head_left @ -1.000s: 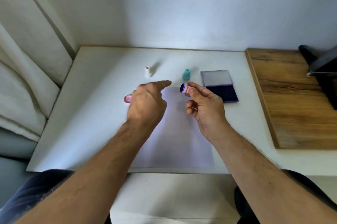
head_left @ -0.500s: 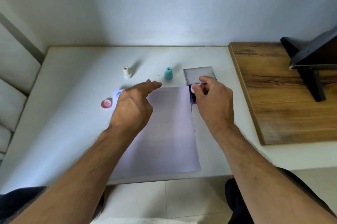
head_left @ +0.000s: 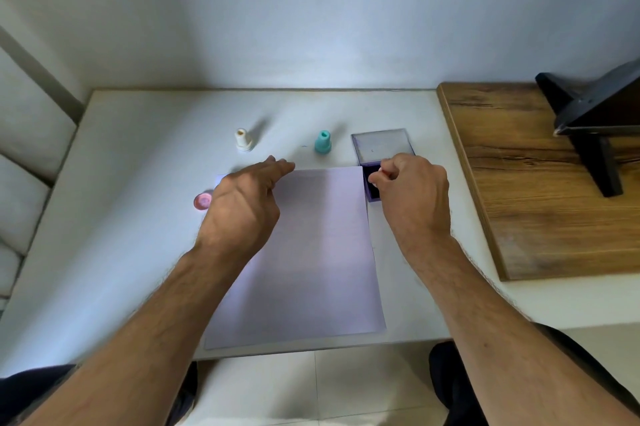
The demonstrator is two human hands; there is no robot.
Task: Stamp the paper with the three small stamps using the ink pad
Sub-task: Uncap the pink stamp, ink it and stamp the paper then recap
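Note:
A pale sheet of paper lies on the white table. My left hand rests flat on its upper left part, fingers spread, holding nothing. My right hand pinches a small pink stamp and holds it down on the dark ink pad, whose open clear lid lies behind it. A white stamp and a teal stamp stand upright beyond the paper. A pink cap lies left of the paper.
A wooden board covers the table's right side, and a black stand sits on it. The wall runs close behind the table. Cushions are at the far left.
My right hand carried the pink stamp from above the paper to the ink pad and pressed it there. My left hand came down onto the paper. The camera view shifted right.

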